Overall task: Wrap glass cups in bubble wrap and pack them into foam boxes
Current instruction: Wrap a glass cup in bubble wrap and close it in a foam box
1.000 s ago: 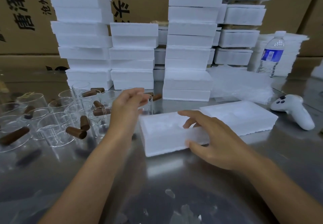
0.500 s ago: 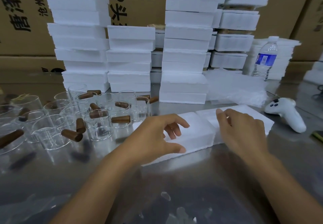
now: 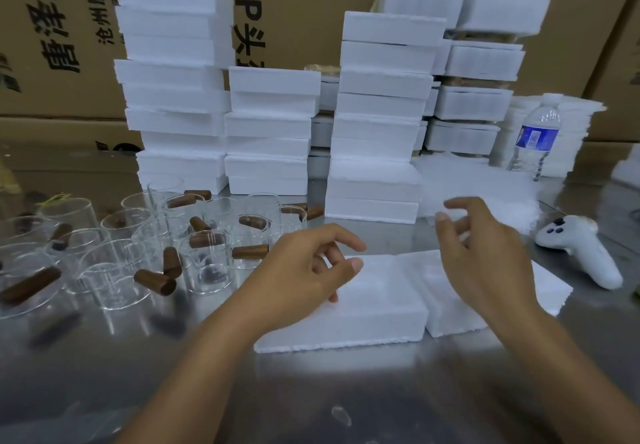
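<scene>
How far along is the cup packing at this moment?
Done: stacked foam boxes stand at the back, though their contents are hidden. In hand: the front foam box looks closed; the left hand and right hand hover near it, holding nothing. Left: many bare glass cups stand unwrapped on the left, and bubble wrap lies behind.

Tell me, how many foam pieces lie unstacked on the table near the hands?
2: one foam box at the left hand, one second foam piece beside it, partly hidden behind the right hand.
</scene>
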